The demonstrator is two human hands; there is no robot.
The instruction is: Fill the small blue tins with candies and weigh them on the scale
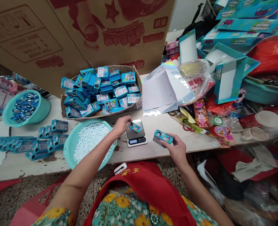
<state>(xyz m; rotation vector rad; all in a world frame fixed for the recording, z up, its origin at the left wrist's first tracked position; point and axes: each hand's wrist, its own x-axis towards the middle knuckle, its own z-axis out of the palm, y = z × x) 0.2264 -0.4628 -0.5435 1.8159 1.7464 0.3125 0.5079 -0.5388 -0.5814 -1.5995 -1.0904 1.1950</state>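
Note:
My left hand (122,125) reaches over a small digital scale (136,141), its fingers pinched at the near end of a small blue candy box (135,127) over the metal plate. The scale's display is lit, but its digits are too small to read. To the right of the scale, my right hand (178,149) grips another blue candy box (162,137) between thumb and fingers, a little above the table. Under my left forearm stands a turquoise basin (69,150) filled with small pale candies (89,138).
Behind the basin, a cut-down carton (101,116) holds many blue boxes. More blue boxes (60,125) are lined up at left, beside a bowl (38,114) of shiny blue pieces. White sheets (159,89) and piled packaging (230,75) lie right. A large carton (94,34) stands behind.

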